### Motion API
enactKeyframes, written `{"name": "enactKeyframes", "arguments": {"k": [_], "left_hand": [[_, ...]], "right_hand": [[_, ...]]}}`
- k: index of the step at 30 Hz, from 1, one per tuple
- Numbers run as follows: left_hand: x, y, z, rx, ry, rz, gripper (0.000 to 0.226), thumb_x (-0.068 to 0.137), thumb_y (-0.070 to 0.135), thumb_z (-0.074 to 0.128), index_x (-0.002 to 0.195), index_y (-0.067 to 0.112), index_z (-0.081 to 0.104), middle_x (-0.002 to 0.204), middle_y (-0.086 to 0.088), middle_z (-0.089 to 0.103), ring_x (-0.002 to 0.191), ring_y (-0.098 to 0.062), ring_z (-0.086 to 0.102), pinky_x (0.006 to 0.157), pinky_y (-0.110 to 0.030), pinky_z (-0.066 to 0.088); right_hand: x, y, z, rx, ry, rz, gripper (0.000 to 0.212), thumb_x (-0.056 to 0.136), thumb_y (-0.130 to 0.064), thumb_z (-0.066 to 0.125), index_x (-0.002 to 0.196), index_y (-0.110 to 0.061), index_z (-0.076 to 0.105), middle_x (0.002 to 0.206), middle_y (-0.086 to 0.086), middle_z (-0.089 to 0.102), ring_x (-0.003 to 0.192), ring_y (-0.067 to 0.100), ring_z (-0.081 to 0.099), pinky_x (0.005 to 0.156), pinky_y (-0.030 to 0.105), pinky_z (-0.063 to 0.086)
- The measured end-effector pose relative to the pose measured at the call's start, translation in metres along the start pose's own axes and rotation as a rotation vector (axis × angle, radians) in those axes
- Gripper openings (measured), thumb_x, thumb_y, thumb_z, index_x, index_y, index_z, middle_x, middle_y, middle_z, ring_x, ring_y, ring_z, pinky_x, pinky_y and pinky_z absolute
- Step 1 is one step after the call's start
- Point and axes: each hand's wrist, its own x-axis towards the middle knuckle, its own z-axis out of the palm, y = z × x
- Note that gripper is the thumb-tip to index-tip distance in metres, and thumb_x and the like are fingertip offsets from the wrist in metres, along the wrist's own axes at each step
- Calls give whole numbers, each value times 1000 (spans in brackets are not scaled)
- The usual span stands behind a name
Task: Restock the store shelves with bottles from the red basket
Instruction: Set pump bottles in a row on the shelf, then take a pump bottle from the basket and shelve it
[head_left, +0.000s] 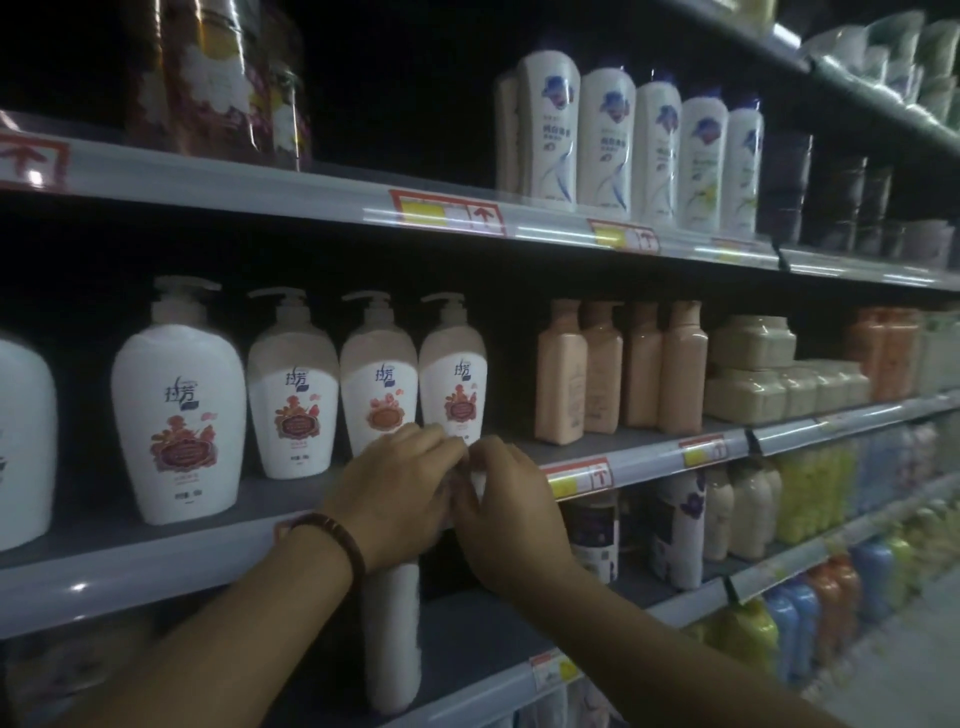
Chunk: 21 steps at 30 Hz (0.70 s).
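Note:
Both hands meet at the front rail of the middle shelf (156, 566), just below a row of white pump bottles (291, 400). My left hand (395, 499), with a dark bead bracelet on its wrist, and my right hand (511, 514) pinch a small white tag (479, 480) between their fingertips at the rail. The tag is mostly hidden by the fingers, so what it is stays unclear. The nearest pump bottle (454, 374) stands upright right behind the fingers. The red basket is out of view.
Peach square bottles (618, 369) and beige jars (753, 364) stand further right on the same shelf. White shampoo bottles (628, 145) line the shelf above. A tall white bottle (392, 634) stands on the shelf below my left wrist. Red-and-yellow price tags (576, 478) sit along the rails.

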Motion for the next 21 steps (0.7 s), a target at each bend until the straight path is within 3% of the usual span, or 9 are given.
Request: {"name": "enactKeyframes", "arguments": {"k": [2,6,9,12,14,18,21], "left_hand": [[-11,28,0,-124,-30,-61,20,92,37,44,107,30,54,111,9,58,100,-14,58,87,-38,54],[-30,69,1,-264,-28,-168,15,98,26,56,104,37,48,110,16,54,99,-7,54,88,-29,48],[-49,95,6,-308,8,-248,16,102,27,54,101,40,46,107,20,56,101,-6,57,95,-33,53],[-72,115,19,-389,25,-306,15,102,31,58,102,42,47,106,24,60,102,0,59,101,-27,51],[-87,124,31,-478,1,-346,19,101,28,62,100,43,50,107,25,59,103,2,60,99,-27,53],[-112,129,59,-535,-26,-363,30,93,24,69,100,47,51,102,26,59,95,4,61,86,-23,55],[-127,133,77,-533,-45,-381,26,92,27,68,101,45,51,99,22,60,90,2,60,78,-22,53]], "right_hand": [[-13,1,-9,47,13,33,9,99,-26,63,108,-25,59,106,-8,67,102,13,63,86,40,56],[-36,7,-26,89,27,80,10,99,-25,64,93,-29,58,87,-13,65,83,4,61,70,29,46],[-64,10,-42,199,-9,159,2,103,-30,67,100,-31,67,91,-15,73,87,0,68,73,21,54],[-99,17,-57,314,-29,240,11,101,-25,71,102,-36,70,92,-25,74,92,-9,68,74,11,55],[-121,27,-63,325,-42,275,16,99,-24,74,98,-38,68,94,-33,72,90,-9,69,73,10,54],[-157,53,-63,257,-85,358,10,96,-28,78,95,-34,71,84,-16,76,86,-8,69,70,11,52],[-180,76,-66,236,-119,440,10,97,-25,76,88,-27,72,83,-16,76,78,-3,70,69,17,53]]}}
